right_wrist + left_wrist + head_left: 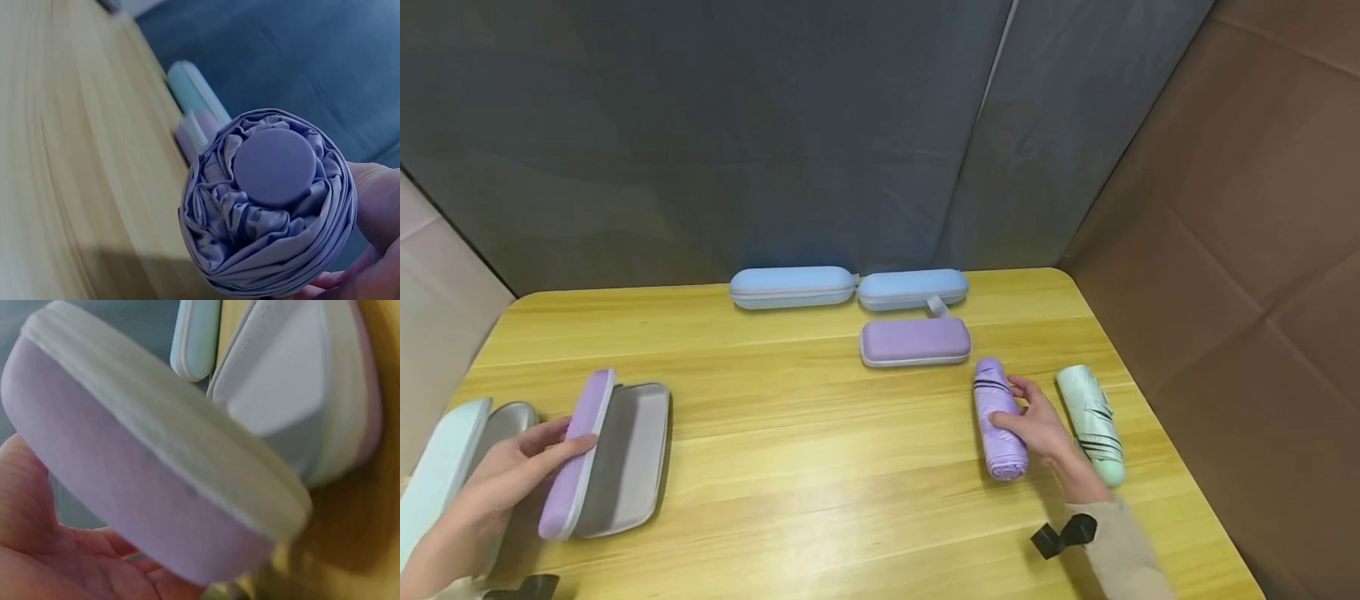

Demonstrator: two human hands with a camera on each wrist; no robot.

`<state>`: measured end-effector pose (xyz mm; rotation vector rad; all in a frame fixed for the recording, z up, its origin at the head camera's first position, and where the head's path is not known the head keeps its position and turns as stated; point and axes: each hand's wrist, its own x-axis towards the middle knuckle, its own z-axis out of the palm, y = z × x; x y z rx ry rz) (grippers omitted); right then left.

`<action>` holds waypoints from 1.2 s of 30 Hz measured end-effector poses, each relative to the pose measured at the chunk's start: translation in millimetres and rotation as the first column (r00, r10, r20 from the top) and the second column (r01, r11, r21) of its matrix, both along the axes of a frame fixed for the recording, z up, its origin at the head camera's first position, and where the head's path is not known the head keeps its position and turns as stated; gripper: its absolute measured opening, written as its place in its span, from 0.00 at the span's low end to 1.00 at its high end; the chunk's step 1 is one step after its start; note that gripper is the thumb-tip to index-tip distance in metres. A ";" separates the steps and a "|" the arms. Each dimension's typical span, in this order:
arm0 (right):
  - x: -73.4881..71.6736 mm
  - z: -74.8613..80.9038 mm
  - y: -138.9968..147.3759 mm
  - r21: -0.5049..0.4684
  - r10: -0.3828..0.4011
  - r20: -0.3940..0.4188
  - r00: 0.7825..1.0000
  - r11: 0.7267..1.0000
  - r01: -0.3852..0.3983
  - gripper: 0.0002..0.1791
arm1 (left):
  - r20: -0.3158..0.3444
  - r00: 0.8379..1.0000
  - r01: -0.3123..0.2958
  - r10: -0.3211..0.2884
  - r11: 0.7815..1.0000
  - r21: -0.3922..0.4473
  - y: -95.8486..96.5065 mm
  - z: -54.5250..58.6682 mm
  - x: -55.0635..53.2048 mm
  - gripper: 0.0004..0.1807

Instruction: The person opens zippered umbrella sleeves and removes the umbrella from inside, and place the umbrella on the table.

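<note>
At the left of the head view my left hand [523, 471] grips the raised lid of a purple zip case [580, 458], thumb on its near edge. That case stands open, and its grey inside [632, 458] shows. In the left wrist view the purple lid [137, 469] fills the middle. On the right side my right hand [1037, 421] holds a folded purple umbrella [996, 417] between thumb and fingers. The right wrist view looks at the umbrella's round end cap [275, 167] amid gathered cloth. Just right of that hand lies a folded mint green umbrella [1090, 421].
A mint green case [445, 467], also open, sits at the far left, partly behind the left hand. Two light blue cases [792, 287] [913, 289] lie along the back edge. In front of them is a closed purple case [915, 342]. Dark cloth [737, 142] rises behind the wooden table.
</note>
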<state>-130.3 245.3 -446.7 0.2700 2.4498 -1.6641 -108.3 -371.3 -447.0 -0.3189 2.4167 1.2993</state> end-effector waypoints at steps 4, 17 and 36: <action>1.0 -0.7 20.9 0.072 -0.018 0.003 1.000 0.997 0.018 0.43 | -0.054 0.994 0.077 -0.094 0.962 -0.260 7.8 14.5 3.2 0.48; 7.1 -11.1 53.3 0.215 -0.016 -0.008 1.000 0.977 0.017 0.45 | -0.179 0.977 -0.008 -0.118 0.816 -0.578 9.7 13.8 10.7 0.52; 9.6 -10.3 79.3 0.425 0.059 -0.100 0.993 0.905 -0.011 0.44 | -0.166 0.986 -0.074 -0.031 0.803 -0.592 9.1 9.8 16.7 0.56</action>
